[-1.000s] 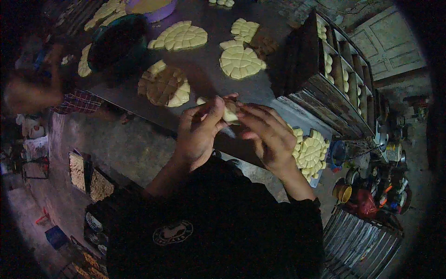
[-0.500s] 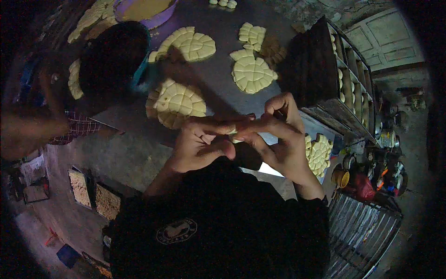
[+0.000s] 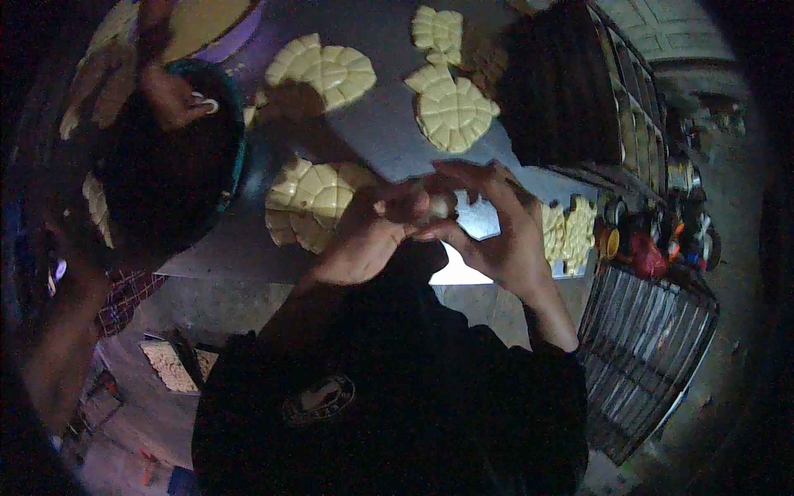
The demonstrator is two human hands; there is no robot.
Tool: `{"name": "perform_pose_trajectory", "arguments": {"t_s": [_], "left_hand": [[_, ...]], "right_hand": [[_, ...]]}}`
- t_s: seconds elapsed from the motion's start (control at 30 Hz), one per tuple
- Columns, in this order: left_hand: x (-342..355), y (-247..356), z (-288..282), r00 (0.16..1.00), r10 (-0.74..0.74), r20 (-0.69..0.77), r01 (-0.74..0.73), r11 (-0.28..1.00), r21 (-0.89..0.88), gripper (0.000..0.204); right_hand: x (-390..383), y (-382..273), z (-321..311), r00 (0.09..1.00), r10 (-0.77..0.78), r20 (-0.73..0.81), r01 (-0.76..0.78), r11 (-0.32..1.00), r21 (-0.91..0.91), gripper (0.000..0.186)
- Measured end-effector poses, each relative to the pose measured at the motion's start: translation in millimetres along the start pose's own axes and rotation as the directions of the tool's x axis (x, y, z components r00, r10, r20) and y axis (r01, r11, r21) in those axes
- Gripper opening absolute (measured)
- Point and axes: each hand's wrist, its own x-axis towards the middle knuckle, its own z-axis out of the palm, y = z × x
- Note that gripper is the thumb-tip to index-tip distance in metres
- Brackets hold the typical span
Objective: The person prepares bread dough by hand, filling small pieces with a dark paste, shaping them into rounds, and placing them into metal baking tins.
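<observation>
My left hand (image 3: 372,236) and my right hand (image 3: 492,223) meet over the near edge of the steel table (image 3: 223,256), fingers curled around a small pale dough piece (image 3: 437,207), largely hidden and dim. A scored dough slab (image 3: 310,186) lies just beyond my left hand. Farther back are more cut slabs (image 3: 318,70), (image 3: 451,112), and a smaller one (image 3: 438,33). At right, a cluster of dough pieces (image 3: 566,236) lies beside my right hand.
A dark green tub (image 3: 231,165) and a purple basin (image 3: 240,33) stand at left. A co-worker's hand (image 3: 169,99) reaches over the tub; another bare arm (image 3: 70,347) shows lower left. A wooden shelf rack (image 3: 628,99), pots (image 3: 645,252) and a slatted rack (image 3: 645,355) are at right.
My fingers have shifted around the dough piece, which is now more hidden and shaded. A co-worker's hand has appeared over the tub. The table's edge now runs more level across the view.
</observation>
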Motion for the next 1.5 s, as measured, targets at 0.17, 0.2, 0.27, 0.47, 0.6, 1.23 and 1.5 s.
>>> {"name": "perform_pose_trajectory", "arguments": {"t_s": [0.17,0.2,0.27,0.47,0.6,1.23,1.5], "left_hand": [[36.5,-36.5,-33.0,0.989,0.146,-0.008,-0.116,0.816,0.566,0.030],[37.5,-41.2,-43.6,0.990,0.140,-0.021,-0.088,0.726,0.683,0.029],[42.3,-56.2,-51.3,0.976,0.206,-0.064,-0.098,0.688,0.719,0.028],[66.2,-67.2,-119.3,0.982,0.175,0.064,-0.117,0.314,0.942,0.032],[76.7,-78.3,-99.1,0.968,-0.060,0.245,-0.221,0.269,0.937,0.035],[51.1,-136.5,50.8,0.943,0.023,0.333,-0.282,-0.476,0.833,0.046],[28.4,-166.6,121.1,0.916,0.192,0.352,-0.327,-0.150,0.933,0.038]], "right_hand": [[-21.6,50.8,36.7,0.804,0.539,0.252,-0.502,0.386,0.774,0.053],[-27.5,67.3,44.1,0.753,0.579,0.313,-0.596,0.399,0.697,0.052],[-52.3,96.8,59.3,0.738,0.622,0.262,-0.618,0.464,0.635,0.043],[-88.9,149.5,118.7,0.967,0.255,-0.006,-0.237,0.906,0.352,0.029],[-124.6,175.0,128.4,0.914,0.266,-0.307,-0.210,0.956,0.204,0.028],[-312.2,437.9,-63.3,0.798,0.461,-0.388,-0.585,0.748,-0.314,0.042],[-248.5,245.8,-109.5,0.754,0.339,-0.563,-0.087,0.901,0.425,0.017]]}}
